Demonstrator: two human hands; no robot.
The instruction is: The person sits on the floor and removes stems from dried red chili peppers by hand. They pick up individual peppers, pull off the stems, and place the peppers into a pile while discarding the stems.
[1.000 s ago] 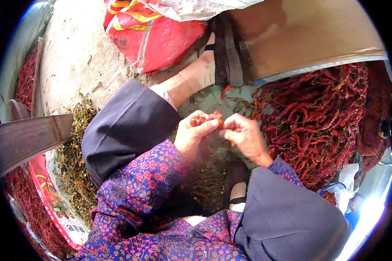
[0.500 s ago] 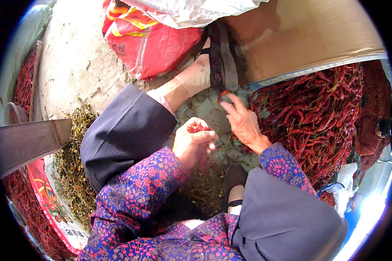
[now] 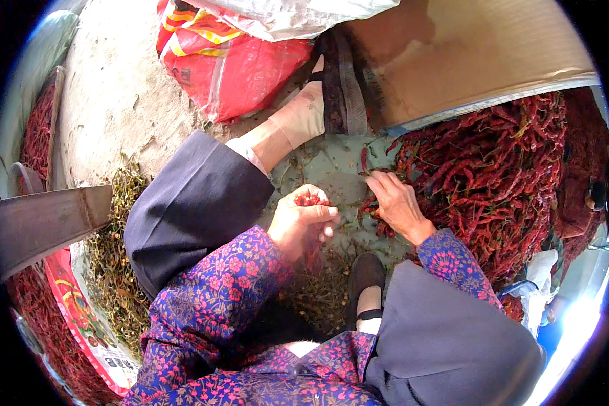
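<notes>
My left hand (image 3: 300,220) is closed around a bunch of dried red chilies (image 3: 311,199), with chili tails hanging below the fist. To its right, my right hand (image 3: 398,206) is at the near-left edge of a large pile of dried red chilies (image 3: 487,196). Its thumb and fingers are pinched at the stem end of a single red chili (image 3: 364,158), which points away from me. Between my feet, below my left hand, lies a heap of greenish-brown chili stems (image 3: 318,298).
A cardboard sheet (image 3: 480,54) borders the chili pile at the far side. A red sack (image 3: 243,74) lies beyond my left foot. More stems (image 3: 118,250) lie by my left knee, beside a grey bar (image 3: 54,220). Further chilies (image 3: 40,325) lie at the left edge.
My right hand has moved right and nearer to me, from beside the dark strap-like thing to the edge of the chili pile. My left hand stays still, closed on its bunch.
</notes>
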